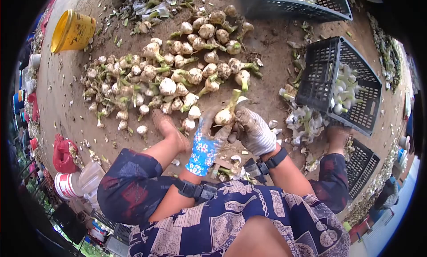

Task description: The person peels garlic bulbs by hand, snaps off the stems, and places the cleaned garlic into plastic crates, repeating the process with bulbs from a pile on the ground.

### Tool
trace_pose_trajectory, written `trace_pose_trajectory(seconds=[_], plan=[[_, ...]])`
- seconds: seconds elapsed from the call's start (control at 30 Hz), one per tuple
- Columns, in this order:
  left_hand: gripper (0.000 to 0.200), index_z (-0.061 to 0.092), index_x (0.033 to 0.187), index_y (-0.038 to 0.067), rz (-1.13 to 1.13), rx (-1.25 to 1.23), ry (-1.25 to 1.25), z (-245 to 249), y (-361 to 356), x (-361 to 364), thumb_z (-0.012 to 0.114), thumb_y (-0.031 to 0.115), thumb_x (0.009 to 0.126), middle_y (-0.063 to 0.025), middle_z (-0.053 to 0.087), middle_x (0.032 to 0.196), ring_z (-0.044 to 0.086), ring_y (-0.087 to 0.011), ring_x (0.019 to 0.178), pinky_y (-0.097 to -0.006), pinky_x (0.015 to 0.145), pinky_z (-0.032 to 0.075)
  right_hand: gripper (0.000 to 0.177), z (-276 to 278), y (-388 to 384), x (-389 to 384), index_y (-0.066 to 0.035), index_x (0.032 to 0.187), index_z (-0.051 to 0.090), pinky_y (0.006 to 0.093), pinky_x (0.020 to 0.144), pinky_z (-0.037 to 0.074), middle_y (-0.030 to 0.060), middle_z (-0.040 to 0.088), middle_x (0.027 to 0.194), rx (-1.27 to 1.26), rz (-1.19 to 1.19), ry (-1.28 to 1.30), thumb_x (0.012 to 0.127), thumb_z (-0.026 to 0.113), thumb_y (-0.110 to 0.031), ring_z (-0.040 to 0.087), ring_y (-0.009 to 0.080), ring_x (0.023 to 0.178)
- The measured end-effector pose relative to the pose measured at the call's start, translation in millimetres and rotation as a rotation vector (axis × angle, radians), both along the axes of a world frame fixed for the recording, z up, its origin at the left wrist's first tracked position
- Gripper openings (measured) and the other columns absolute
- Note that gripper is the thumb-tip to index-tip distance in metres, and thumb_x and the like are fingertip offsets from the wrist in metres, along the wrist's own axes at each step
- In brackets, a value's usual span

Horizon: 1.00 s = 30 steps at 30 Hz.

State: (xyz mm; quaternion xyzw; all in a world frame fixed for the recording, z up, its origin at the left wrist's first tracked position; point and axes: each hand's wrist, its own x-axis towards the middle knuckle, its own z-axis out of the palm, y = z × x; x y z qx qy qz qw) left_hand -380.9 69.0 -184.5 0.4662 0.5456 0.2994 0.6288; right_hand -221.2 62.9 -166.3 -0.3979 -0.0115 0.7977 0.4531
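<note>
In the middle of the head view, a garlic bulb [225, 117] with a short green stem is held between my two gloved hands. My left hand [208, 139], in a dirty glove with a blue floral cuff, has its fingers closed at the bulb's lower left. My right hand [255, 130], in a dirty white glove, pinches at the bulb's right side, where a loose bit of peel sticks up. Just beyond lies a large pile of untrimmed garlic bulbs [167, 86] on the ground. White peelings [307, 123] lie to the right of my right hand.
A black crate [318, 74] tipped on its side holds peeled garlic at the right; another crate [293, 10] with garlic stands at the top. A yellow bucket [81, 31] is at upper left. A red-and-white bucket [66, 186] and red bag [63, 154] sit at lower left.
</note>
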Motion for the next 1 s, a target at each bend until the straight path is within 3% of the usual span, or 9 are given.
trace_pose_trajectory(seconds=[0.17,0.33,0.57,0.7,0.77,0.83,0.9,0.97,1.0], plan=[[0.057,0.053,0.123,0.006,-0.133,0.277,0.192,24.5,-9.1,-1.7,0.07,0.007,0.069,-0.0166,0.054,0.115,0.049,-0.0298,0.112,-0.0382,0.098,0.037,0.048,12.1,-15.5,-1.2,0.001,0.119,0.053,0.0247,0.067,0.045,0.0104,0.062,0.093,0.41,0.185,-0.992,0.087,0.059,-0.034,0.058,0.0107,0.08],[0.064,0.053,0.123,0.009,-0.27,0.567,0.231,49.4,-12.5,-5.9,0.073,0.008,0.063,-0.0147,0.05,0.111,0.049,-0.0296,0.106,-0.0373,0.092,0.041,0.035,39.7,-19.7,-6.8,0.003,0.077,0.062,0.0301,0.048,0.044,0.0099,0.058,0.057,0.226,0.291,-1.01,0.086,0.06,-0.031,0.055,0.0131,0.053],[0.058,0.058,0.116,0.007,-0.31,0.646,0.238,56.2,-18.3,-13.7,0.079,0.018,0.063,-0.0139,0.054,0.104,0.054,-0.0308,0.096,-0.039,0.085,0.045,0.027,73.0,-42.3,-16.9,-0.002,0.083,0.062,0.0214,0.043,0.035,-0.0014,0.054,0.058,0.098,0.133,-0.827,0.089,0.056,-0.028,0.045,0.0049,0.048],[0.051,0.054,0.117,0.002,-0.243,0.235,-0.203,57.5,-22.8,-11.3,0.068,0.034,0.08,-0.0105,0.06,0.101,0.06,-0.0237,0.087,-0.0339,0.079,0.049,0.017,75.2,-48.8,-6.1,-0.004,0.08,0.058,0.021,0.039,0.032,-0.0007,0.051,0.057,0.103,0.072,-0.61,0.086,0.057,-0.02,0.042,0.0056,0.043],[0.051,0.051,0.119,0.001,-0.033,-0.576,-0.944,63.7,-19.8,-15.7,0.059,0.04,0.087,-0.0091,0.059,0.101,0.06,-0.0199,0.086,-0.0304,0.077,0.049,0.016,64.1,-53.4,-7.6,-0.005,0.076,0.056,0.0214,0.037,0.03,-0.0001,0.049,0.055,0.054,-0.004,-0.445,0.085,0.057,-0.017,0.04,0.0059,0.04],[0.053,0.05,0.119,0.002,-0.027,-0.624,-0.912,51.4,-24.5,-13.0,0.057,0.043,0.087,-0.0088,0.058,0.102,0.059,-0.0186,0.086,-0.0309,0.075,0.049,0.017,55.6,-58.5,-12.9,-0.004,0.076,0.055,0.0212,0.037,0.03,-0.0001,0.049,0.054,0.011,-0.187,-0.256,0.086,0.056,-0.018,0.04,0.0064,0.04],[0.051,0.051,0.118,0.002,-0.064,0.363,0.228,45.9,-24.7,2.3,0.06,0.04,0.085,-0.009,0.059,0.099,0.059,-0.0169,0.084,-0.032,0.07,0.05,0.017,59.6,-57.4,-18.7,-0.004,0.077,0.055,0.0212,0.037,0.032,0.0001,0.049,0.054,0.137,-0.023,-0.798,0.086,0.057,-0.018,0.042,0.0072,0.04],[0.049,0.05,0.118,0.003,-0.03,0.422,0.207,46.5,-26.7,-1.3,0.063,0.035,0.084,-0.0112,0.06,0.102,0.06,-0.0178,0.089,-0.033,0.072,0.051,0.016,56.2,-60.7,-21.6,-0.004,0.076,0.055,0.0205,0.038,0.033,0.0001,0.049,0.054,0.281,0.041,-1.115,0.086,0.057,-0.018,0.044,0.0072,0.041],[0.042,0.051,0.118,0.003,-0.062,0.027,-0.119,47.7,-23.6,-3.9,0.062,0.026,0.086,-0.0091,0.059,0.104,0.058,-0.0167,0.092,-0.03,0.077,0.049,0.015,61.8,-63.7,-17.8,-0.005,0.077,0.056,0.0199,0.039,0.033,0.0,0.05,0.055,0.16,-0.061,-0.729,0.085,0.057,-0.017,0.044,0.0074,0.042]])
